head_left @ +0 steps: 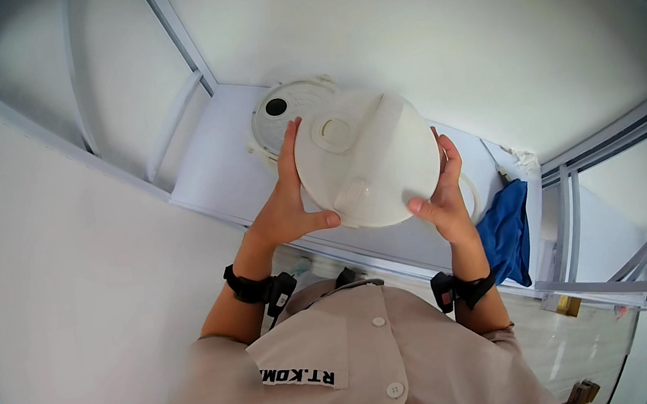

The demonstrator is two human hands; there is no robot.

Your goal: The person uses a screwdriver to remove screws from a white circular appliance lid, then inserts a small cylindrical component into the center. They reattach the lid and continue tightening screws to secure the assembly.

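Between my two hands is a large round white plastic cover [385, 163], with a raised ridge across it and a round recessed piece near one edge. My left hand [284, 208] grips its left side, thumb along the near edge and fingers up the side. On the right side my right hand [448, 195] holds it the same way, its thumb on the near rim. Partly behind the cover, a round white part [268, 130] with a dark round hole lies on the white shelf [208, 165]. The cover's underside is hidden.
A blue cloth [508, 232] hangs over the shelf's right end, near a crumpled whitish piece [522, 160]. Beside my right wrist a curved white edge [471, 194] shows. White walls and pale frame bars [175, 128] enclose the shelf at the back and left.
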